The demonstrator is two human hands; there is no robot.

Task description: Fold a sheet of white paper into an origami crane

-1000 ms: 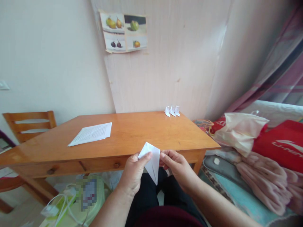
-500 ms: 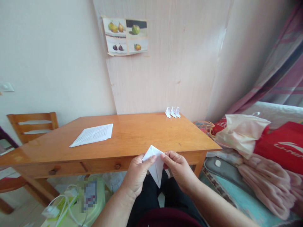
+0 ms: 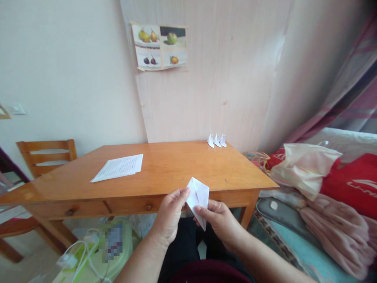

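Observation:
A white sheet of folded paper (image 3: 199,195), shaped like a kite with its long point downward, is held between my hands in front of the table's near edge. My left hand (image 3: 172,214) pinches its left side between thumb and fingers. Lower on the right side, my right hand (image 3: 219,218) grips it, thumb across the front and fingers behind. Crease lines run down the paper's face. At the table's far right corner stand three small folded paper figures (image 3: 217,140) in a row.
The wooden table (image 3: 171,165) has drawers along its front. A stack of printed sheets (image 3: 119,167) lies on its left part. A wooden chair (image 3: 47,151) stands at the left. White cables (image 3: 82,251) lie below. Bags (image 3: 306,167) and a pink blanket (image 3: 335,232) lie on the right.
The folded paper has turned slightly and shifted a little right. My right hand has slid down to its lower right side; my left thumb has moved to its left edge.

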